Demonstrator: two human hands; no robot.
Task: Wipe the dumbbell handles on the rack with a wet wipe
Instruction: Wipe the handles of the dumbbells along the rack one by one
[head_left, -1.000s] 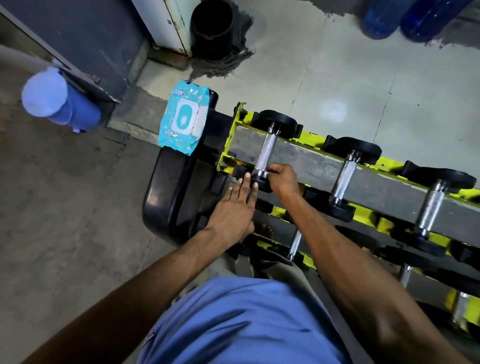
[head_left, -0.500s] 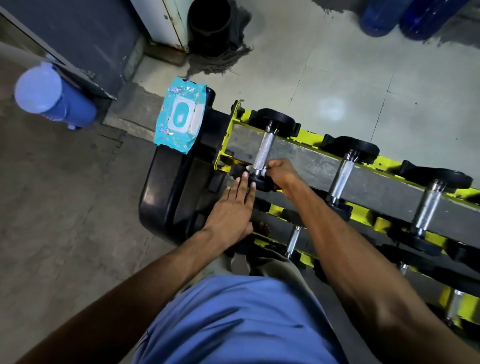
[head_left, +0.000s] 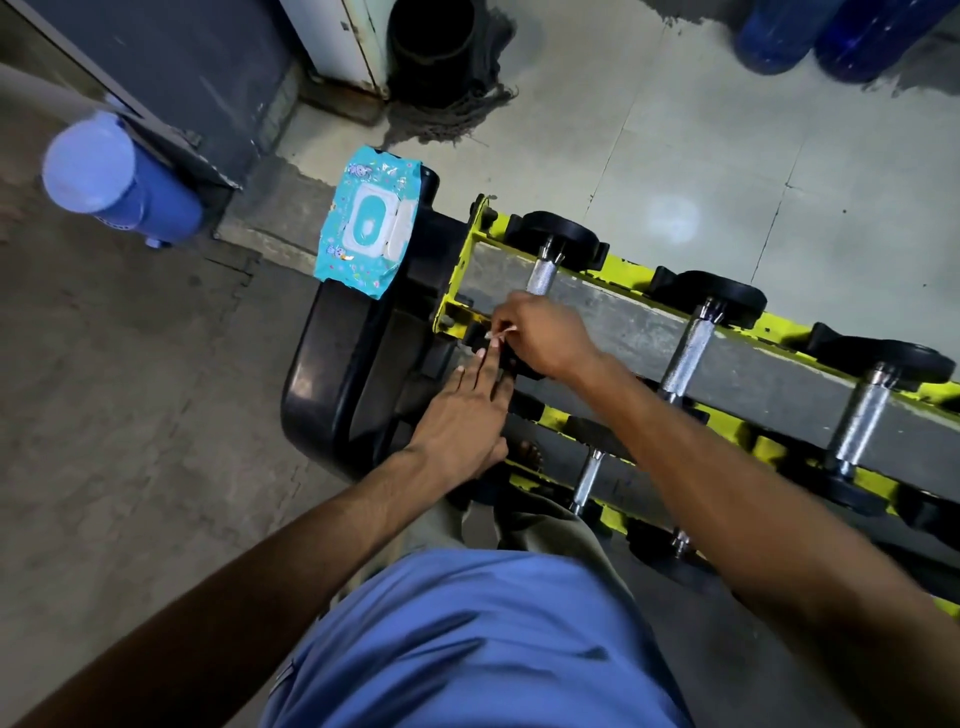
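Observation:
A yellow rack (head_left: 470, 244) holds black dumbbells with chrome handles. My right hand (head_left: 540, 335) is curled over the near part of the leftmost dumbbell's handle (head_left: 540, 275) and holds a small white wet wipe (head_left: 500, 335) that pokes out between its fingers. My left hand (head_left: 460, 415) lies flat with straight fingers on the near black end of that dumbbell, fingertips touching the right hand. A second handle (head_left: 688, 353) and a third handle (head_left: 857, 421) lie further right on the top tier.
A teal wet-wipe pack (head_left: 366, 234) lies on a black machine housing (head_left: 332, 374) left of the rack. A blue bottle (head_left: 117, 179) stands at far left. Lower-tier dumbbells (head_left: 587, 480) sit below. A black bin (head_left: 431, 47) and blue jugs (head_left: 810, 31) stand on the floor behind.
My right hand has slid from the right side of the leftmost handle across its near end toward the left, with the wipe's white edge now showing. The left hand stays put.

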